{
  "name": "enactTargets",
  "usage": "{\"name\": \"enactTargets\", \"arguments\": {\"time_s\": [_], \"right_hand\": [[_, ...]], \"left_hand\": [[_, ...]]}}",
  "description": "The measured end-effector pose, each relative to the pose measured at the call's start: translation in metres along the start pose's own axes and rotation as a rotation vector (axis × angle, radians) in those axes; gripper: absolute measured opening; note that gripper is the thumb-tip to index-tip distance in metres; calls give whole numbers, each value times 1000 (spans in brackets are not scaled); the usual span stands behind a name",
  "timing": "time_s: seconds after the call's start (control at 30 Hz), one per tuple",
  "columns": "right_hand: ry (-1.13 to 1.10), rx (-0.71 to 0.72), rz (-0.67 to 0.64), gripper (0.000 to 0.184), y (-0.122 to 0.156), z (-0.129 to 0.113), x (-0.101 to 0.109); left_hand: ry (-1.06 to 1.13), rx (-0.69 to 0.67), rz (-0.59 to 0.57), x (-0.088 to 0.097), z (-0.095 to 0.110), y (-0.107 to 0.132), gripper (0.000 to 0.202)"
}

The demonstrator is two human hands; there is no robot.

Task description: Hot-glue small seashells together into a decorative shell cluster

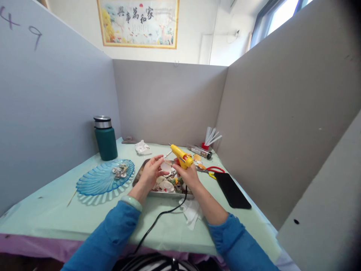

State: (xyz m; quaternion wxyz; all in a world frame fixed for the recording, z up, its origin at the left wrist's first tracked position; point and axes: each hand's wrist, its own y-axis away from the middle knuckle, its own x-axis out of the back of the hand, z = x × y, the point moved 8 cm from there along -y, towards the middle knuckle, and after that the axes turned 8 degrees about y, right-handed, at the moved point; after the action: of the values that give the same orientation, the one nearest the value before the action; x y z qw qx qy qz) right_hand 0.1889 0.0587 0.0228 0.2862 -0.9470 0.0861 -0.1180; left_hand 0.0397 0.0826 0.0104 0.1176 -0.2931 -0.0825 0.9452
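Over the tray, my left hand is closed on a pale, flat seashell, pinched between thumb and fingers. My right hand grips a yellow hot glue gun, its nozzle pointing up and to the left. The right fingertips come close to the shell; whether they touch it I cannot tell. A thin white piece shows above the left fingers. Beneath both hands, the metal tray holds many mixed shells. A black cord runs from the glue gun toward the front edge.
At left are a blue scalloped glass plate bearing a shell cluster, and a green bottle. Scissors, a black phone, a clear tube and glue sticks in a red cup are right. Tissue lies in front. Grey partitions surround the table.
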Motion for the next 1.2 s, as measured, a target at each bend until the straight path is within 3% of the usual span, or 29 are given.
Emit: {"name": "enactTargets", "arguments": {"time_s": [0.5,1.03,1.2], "right_hand": [[12,5,11,30,0,-2,3],[-37,-86,13,28,0,1,3],[-74,-103,35,26,-1,4,5]], "left_hand": [[-7,0,-38,-1,-1,-1,42],[43,47,-3,-3,-4,2,31],[14,45,-41,-6,-3,4,36]]}}
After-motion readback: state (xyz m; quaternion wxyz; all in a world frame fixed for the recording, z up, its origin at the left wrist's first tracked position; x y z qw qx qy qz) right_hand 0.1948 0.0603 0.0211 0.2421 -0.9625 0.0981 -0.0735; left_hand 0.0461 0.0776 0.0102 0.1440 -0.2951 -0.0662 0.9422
